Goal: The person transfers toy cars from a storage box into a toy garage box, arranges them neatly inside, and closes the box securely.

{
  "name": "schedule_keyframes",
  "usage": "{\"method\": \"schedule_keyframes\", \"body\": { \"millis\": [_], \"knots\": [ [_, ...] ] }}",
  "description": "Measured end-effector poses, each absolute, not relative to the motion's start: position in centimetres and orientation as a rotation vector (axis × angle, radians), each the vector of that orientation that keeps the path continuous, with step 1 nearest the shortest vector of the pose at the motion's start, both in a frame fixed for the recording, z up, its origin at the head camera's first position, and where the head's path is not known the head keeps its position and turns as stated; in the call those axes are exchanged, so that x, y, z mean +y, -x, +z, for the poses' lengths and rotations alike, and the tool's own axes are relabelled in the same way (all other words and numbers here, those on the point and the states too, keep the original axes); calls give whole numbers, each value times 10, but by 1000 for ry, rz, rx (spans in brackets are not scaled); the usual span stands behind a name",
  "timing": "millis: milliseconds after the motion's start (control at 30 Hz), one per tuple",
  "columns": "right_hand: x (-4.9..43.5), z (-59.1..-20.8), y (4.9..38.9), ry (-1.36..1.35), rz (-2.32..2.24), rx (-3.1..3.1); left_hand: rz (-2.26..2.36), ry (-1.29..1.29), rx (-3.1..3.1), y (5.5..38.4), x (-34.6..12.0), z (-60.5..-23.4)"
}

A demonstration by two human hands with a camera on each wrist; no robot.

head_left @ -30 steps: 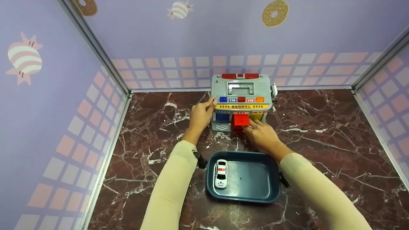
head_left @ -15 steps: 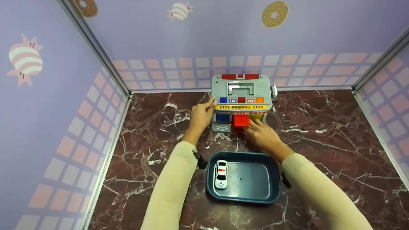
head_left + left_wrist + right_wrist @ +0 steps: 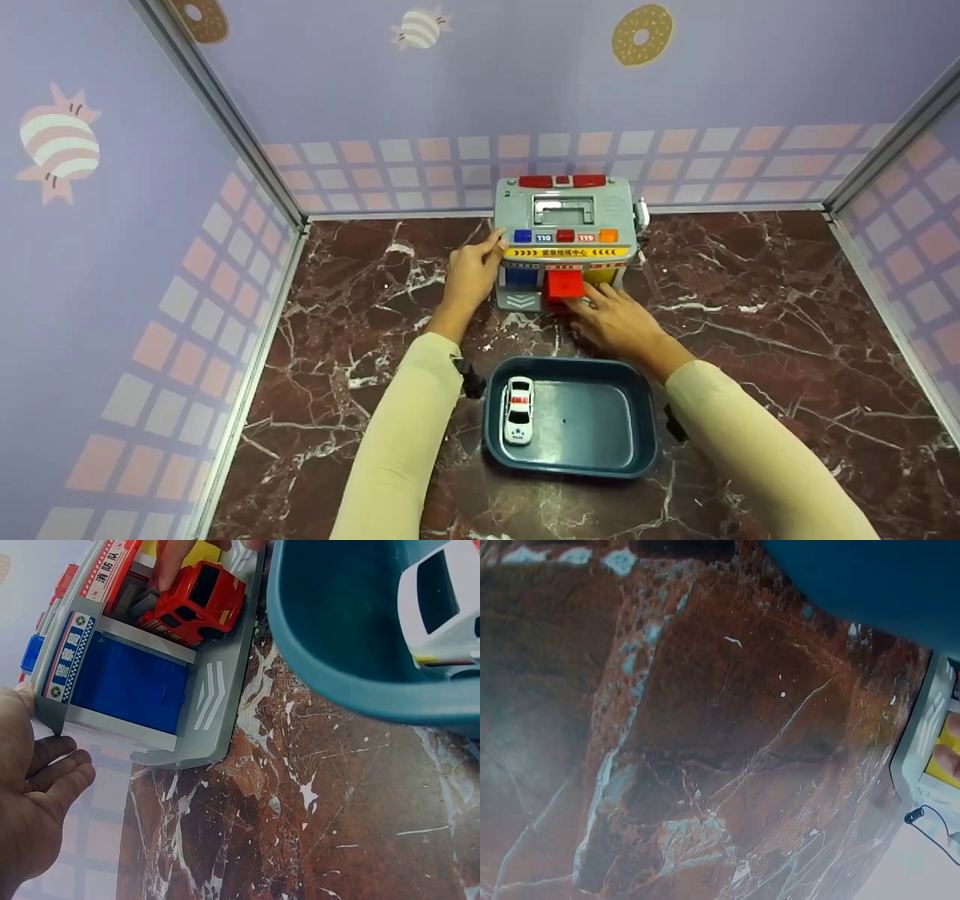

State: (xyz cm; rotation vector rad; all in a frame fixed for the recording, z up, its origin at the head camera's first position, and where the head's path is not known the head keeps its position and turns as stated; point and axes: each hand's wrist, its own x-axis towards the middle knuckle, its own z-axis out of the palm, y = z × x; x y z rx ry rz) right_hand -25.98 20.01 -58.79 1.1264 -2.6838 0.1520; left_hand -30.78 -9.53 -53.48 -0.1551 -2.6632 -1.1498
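A grey toy rescue station (image 3: 564, 217) with a blue door (image 3: 131, 686) and a yellow door stands against the back wall. My left hand (image 3: 471, 276) holds its front left roof corner, thumb and fingers at the edge. In the middle bay, between the two doors, a red toy fire truck (image 3: 196, 604) sits partly out on the ramp. My right hand (image 3: 616, 319) grips the truck from its right side, with a finger on its rear part in the left wrist view. Some of the right fingers are hidden behind the truck; the right wrist view catches only fingertips (image 3: 949, 754).
A dark teal tray (image 3: 570, 471) lies in front of the station, between my forearms. Inside it, at the left, is a white toy police car (image 3: 519, 411). A dark cord (image 3: 934, 814) shows beside the station. Purple patterned walls (image 3: 450, 90) enclose the marble-look surface.
Almost nothing moves: both hands stay at the station and the fire truck keeps its place in the middle bay. The right wrist shifts very slightly toward the person.
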Motion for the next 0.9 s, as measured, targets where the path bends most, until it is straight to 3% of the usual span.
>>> {"method": "schedule_keyframes", "body": {
  "millis": [900],
  "knots": [
    [203, -592, 258, -1192, 131, -2611, -1174, 144, -2651, 308, -94, -536]
  ]
}}
